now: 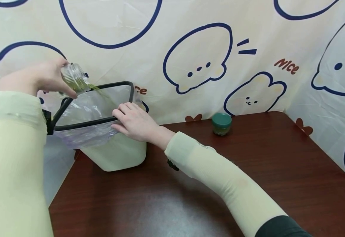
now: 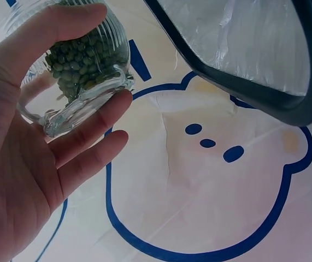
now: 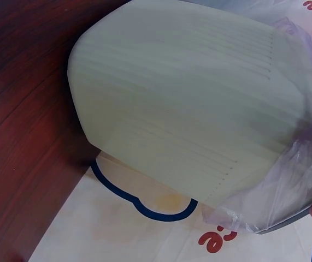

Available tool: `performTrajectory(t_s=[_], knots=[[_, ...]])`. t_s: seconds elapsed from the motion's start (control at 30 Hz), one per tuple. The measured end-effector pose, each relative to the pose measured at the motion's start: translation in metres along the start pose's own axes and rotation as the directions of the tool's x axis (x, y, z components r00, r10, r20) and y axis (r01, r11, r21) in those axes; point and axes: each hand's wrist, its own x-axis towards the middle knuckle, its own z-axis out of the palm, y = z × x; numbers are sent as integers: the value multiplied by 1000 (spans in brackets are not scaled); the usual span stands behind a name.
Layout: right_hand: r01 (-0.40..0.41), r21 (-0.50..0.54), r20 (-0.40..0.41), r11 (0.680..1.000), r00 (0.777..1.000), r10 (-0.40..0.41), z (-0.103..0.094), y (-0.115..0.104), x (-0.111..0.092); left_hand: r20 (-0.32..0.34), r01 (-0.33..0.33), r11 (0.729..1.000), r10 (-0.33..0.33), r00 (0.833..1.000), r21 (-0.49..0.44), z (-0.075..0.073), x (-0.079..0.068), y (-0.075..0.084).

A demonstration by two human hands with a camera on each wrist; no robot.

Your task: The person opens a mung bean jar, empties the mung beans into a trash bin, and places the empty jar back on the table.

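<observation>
My left hand [image 1: 49, 77] grips a clear ribbed glass jar [image 1: 75, 78], tipped with its mouth over a pale green trash bin [image 1: 119, 153]. A thin stream of small green beans [image 1: 99, 90] falls from the mouth into the bin. In the left wrist view, more green beans [image 2: 82, 63] lie inside the jar, and a glass handle shows near the fingers. My right hand [image 1: 138, 123] holds the bin's black rim [image 1: 83, 124] at the near right corner. The bin leans to the left, its translucent bag liner [image 1: 86, 140] folded over the rim. Its inner bottom is hidden.
A small glass jar with a green lid [image 1: 221, 122] stands at the back of the brown wooden table [image 1: 208, 184]. Behind and to the right hangs a cream sheet with cartoon drawings [image 1: 199, 59]. The table's left edge runs below the bin.
</observation>
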Motion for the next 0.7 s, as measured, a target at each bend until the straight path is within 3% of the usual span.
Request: performTrajectory(t_s=[0.27,0.7], knots=[[1,-7,-5,1000,1000,-1,-1,-1,0,-87,-28,1000,26,996,-15,-1,-4,-6],[-1,7,4,1000,1000,1,0,-1,0,-68,-43,999,41,997,-25,-1,-5,-9]])
